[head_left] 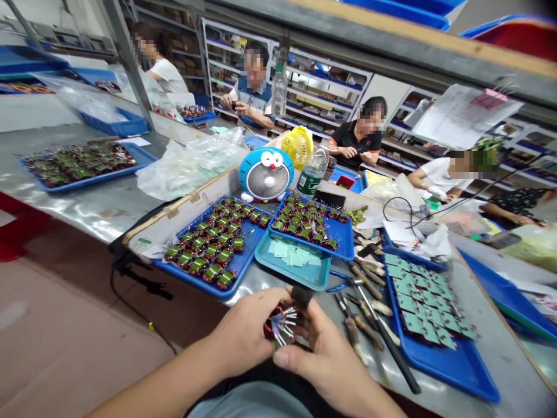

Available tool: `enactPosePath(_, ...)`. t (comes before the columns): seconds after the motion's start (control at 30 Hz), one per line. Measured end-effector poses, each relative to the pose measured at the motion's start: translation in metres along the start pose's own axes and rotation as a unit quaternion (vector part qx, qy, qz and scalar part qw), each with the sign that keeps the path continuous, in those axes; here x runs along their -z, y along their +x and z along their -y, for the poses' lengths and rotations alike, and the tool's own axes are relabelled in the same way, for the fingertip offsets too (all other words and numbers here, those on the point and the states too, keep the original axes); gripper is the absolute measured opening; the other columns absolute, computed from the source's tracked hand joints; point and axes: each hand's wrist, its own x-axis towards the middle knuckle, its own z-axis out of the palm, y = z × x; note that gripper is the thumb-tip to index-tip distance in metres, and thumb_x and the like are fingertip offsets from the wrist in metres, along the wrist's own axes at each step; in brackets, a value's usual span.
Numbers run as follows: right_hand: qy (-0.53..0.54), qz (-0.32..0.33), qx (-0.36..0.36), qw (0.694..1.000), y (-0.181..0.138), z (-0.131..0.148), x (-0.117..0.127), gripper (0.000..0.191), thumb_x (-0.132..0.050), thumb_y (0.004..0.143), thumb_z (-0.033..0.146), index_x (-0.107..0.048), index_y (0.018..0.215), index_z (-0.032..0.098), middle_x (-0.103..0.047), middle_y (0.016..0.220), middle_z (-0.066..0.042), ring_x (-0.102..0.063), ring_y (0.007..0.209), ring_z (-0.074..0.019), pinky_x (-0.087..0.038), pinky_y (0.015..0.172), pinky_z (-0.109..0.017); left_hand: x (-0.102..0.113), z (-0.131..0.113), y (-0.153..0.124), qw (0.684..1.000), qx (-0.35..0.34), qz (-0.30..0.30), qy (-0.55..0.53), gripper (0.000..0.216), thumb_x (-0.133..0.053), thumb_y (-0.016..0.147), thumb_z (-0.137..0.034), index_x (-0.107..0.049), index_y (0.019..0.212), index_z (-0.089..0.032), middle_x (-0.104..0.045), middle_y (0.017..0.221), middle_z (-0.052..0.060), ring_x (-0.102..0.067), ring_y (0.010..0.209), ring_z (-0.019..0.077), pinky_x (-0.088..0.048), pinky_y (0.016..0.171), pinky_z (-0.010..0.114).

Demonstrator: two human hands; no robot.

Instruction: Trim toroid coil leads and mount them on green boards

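- Grip's pressed tight: the left hand (246, 331) and right hand (326, 354) pinch a copper-wound toroid coil (270, 328) from both sides, just above the tabletop (500, 360), with shiny wire leads (285, 322) fanning out. Squeeze too hard or twist it and those leads could kink, imo.
- Small black piece (301, 296) sits at the top of the coil, between the fingers. Can't tell what it is, but if it's loose, it could drop.
- Right beside the hands there's a messy pile: blue-handled pliers (337, 277) and wooden-handled hand tools (368, 316). One careless elbow could send them sliding, or a sharp tip could catch a hand.
- Further right, a blue tray of green square parts (420, 307) sits close to those tools, so a shifted handle could knock the rows out of line.
- Straight ahead are a teal tray of pale green paper squares (292, 262) and two blue trays of green-banded coils (204, 247) (311, 223). They're packed tight, so a bump could scatter them.
- Behind those, a plastic water bottle (311, 171) stands beside a cartoon desk fan (266, 174). If it tipped, the coils could get wet.
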Motion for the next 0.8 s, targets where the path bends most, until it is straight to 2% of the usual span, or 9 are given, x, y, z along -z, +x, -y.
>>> enactPosePath(0.13, -0.051, 0.013, 0.005, 0.999, -0.003, 0.001, -0.001, 0.069, -0.086, 0.084, 0.03, -0.052, 0.143, 0.025, -0.063, 0.143, -0.009, -0.061, 0.129, -0.0293, -0.048, 0.11, -0.043, 0.001, -0.003, -0.002, 1.0, -0.005, 0.01, -0.017, 0.026, -0.072, 0.074, -0.013, -0.063, 0.097, -0.023, -0.074, 0.093, 0.001, -0.068, 0.083, 0.0225, -0.046, 0.07, 0.029)
enactPosePath(0.2, -0.137, 0.019, 0.016, 0.99, -0.004, 0.003, -0.001, 0.052, -0.079, 0.089, 0.027, -0.058, 0.137, 0.024, -0.067, 0.134, -0.007, -0.063, 0.124, -0.0288, -0.049, 0.107, -0.042, 0.001, -0.003, -0.004, 0.999, -0.002, 0.015, -0.032, 0.028, -0.071, 0.072, -0.01, -0.06, 0.095, -0.023, -0.074, 0.092, 0.0, -0.068, 0.081, 0.0209, -0.045, 0.068, 0.027)
enactPosePath(0.33, -0.314, 0.012, 0.021, 0.949, -0.008, 0.002, 0.004, 0.023, -0.072, 0.093, 0.025, -0.068, 0.115, 0.021, -0.071, 0.108, -0.005, -0.066, 0.1, -0.026, -0.054, 0.09, -0.039, 0.001, 0.0, -0.008, 0.997, 0.006, 0.039, -0.06, 0.035, -0.07, 0.068, -0.008, -0.058, 0.097, -0.023, -0.074, 0.093, -0.001, -0.068, 0.082, 0.0209, -0.045, 0.069, 0.026)
enactPosePath(0.4, -0.336, 0.019, 0.022, 0.941, -0.012, 0.0, 0.01, 0.029, -0.074, 0.093, 0.028, -0.066, 0.121, 0.023, -0.072, 0.113, -0.006, -0.067, 0.102, -0.0269, -0.055, 0.089, -0.039, 0.003, 0.0, -0.009, 0.998, 0.021, 0.049, -0.046, 0.035, -0.068, 0.067, -0.009, -0.058, 0.098, -0.023, -0.074, 0.094, 0.0, -0.068, 0.083, 0.022, -0.045, 0.069, 0.027)
enactPosePath(0.5, -0.375, 0.001, 0.079, 0.924, -0.017, 0.004, 0.022, 0.062, -0.076, 0.093, 0.035, -0.048, 0.149, 0.029, -0.062, 0.142, -0.009, -0.062, 0.127, -0.0303, -0.052, 0.106, -0.043, 0.008, -0.002, -0.009, 0.998, 0.035, 0.058, 0.012, 0.033, -0.067, 0.069, -0.011, -0.057, 0.097, -0.024, -0.074, 0.092, 0.0, -0.067, 0.081, 0.0236, -0.043, 0.067, 0.028)
enactPosePath(0.53, -0.409, -0.01, 0.115, 0.905, -0.017, 0.007, 0.026, 0.066, -0.074, 0.095, 0.037, -0.042, 0.153, 0.03, -0.058, 0.148, -0.01, -0.058, 0.133, -0.0305, -0.049, 0.11, -0.044, 0.01, -0.003, -0.009, 0.997, 0.034, 0.064, 0.027, 0.032, -0.067, 0.069, -0.013, -0.056, 0.097, -0.024, -0.073, 0.091, 0.0, -0.067, 0.08, 0.024, -0.042, 0.066, 0.028)
enactPosePath(0.6, -0.497, -0.007, 0.185, 0.848, -0.016, 0.014, 0.031, 0.053, -0.065, 0.102, 0.036, -0.047, 0.15, 0.027, -0.059, 0.147, -0.012, -0.059, 0.132, -0.03, -0.049, 0.11, -0.044, 0.013, -0.006, -0.007, 0.996, 0.028, 0.076, 0.045, 0.03, -0.067, 0.072, -0.017, -0.055, 0.098, -0.024, -0.072, 0.089, 0.001, -0.067, 0.079, 0.0244, -0.041, 0.064, 0.028)
enactPosePath(0.67, -0.571, 0.027, 0.241, 0.784, -0.013, 0.022, 0.033, 0.032, -0.057, 0.106, 0.032, -0.058, 0.136, 0.021, -0.067, 0.135, -0.013, -0.065, 0.119, -0.0292, -0.055, 0.099, -0.043, 0.014, -0.009, -0.005, 0.995, 0.023, 0.085, 0.054, 0.028, -0.068, 0.074, -0.019, -0.055, 0.098, -0.024, -0.072, 0.087, 0.0, -0.066, 0.077, 0.0241, -0.04, 0.063, 0.028)
enactPosePath(0.8, -0.673, 0.026, 0.307, 0.672, -0.008, 0.027, 0.029, 0.014, -0.054, 0.106, 0.024, -0.066, 0.107, 0.016, -0.075, 0.117, -0.015, -0.067, 0.089, -0.0287, -0.055, 0.075, -0.043, 0.009, -0.014, -0.006, 0.995, 0.02, 0.085, 0.044, 0.028, -0.069, 0.074, -0.018, -0.054, 0.097, -0.024, -0.069, 0.084, -0.001, -0.064, 0.074, 0.0222, -0.038, 0.062, 0.028)
